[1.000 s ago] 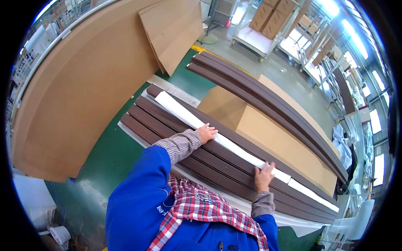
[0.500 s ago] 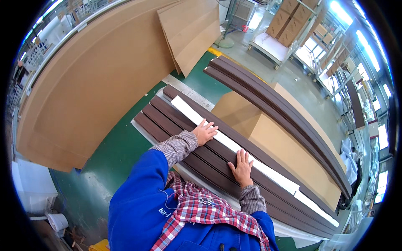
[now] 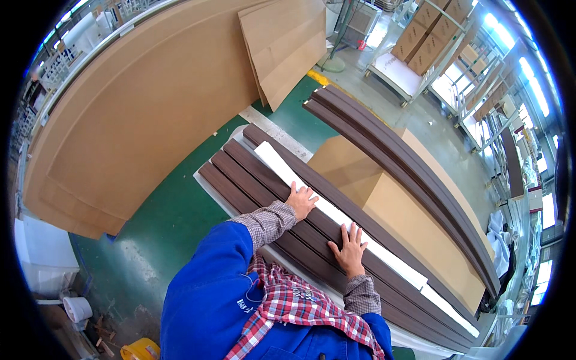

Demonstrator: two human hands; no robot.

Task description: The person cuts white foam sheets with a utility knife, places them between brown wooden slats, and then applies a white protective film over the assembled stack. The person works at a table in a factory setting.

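Underfoot, a glossy green floor [image 3: 162, 222], giving way to grey past a yellow line. Along the left, a huge sheet of brown cardboard [image 3: 138, 120], broad and curved-looking near the rim of the view. Slantwise across the middle, several long dark brown boards [image 3: 312, 240], lying side by side just in front of the body. Beyond them, a long cardboard box [image 3: 414, 219], with long brown profiles [image 3: 396, 161] lying over it and jutting past its left end. Toward the top, smaller cardboard sheets [image 3: 288, 54], overlapping the huge one, and farther right a white trolley [image 3: 390, 69] bearing brown cartons [image 3: 426, 42].

Lengthwise on the boards, a narrow white strip [image 3: 332, 211], running beneath both hands. Near its right end, almost in line, a second white strip [image 3: 450, 309]; touching or slightly apart, impossible to tell. At lower left, a yellow container [image 3: 141, 349], cut off by the rim, and a white tub [image 3: 78, 309].

Palm down on the white strip, the left hand [image 3: 302, 202], with fingers slightly apart and gently bent. Just right of it, the right hand [image 3: 350, 252], laid flat with fingers spread wide, fingertips on the strip, thumb over the boards.
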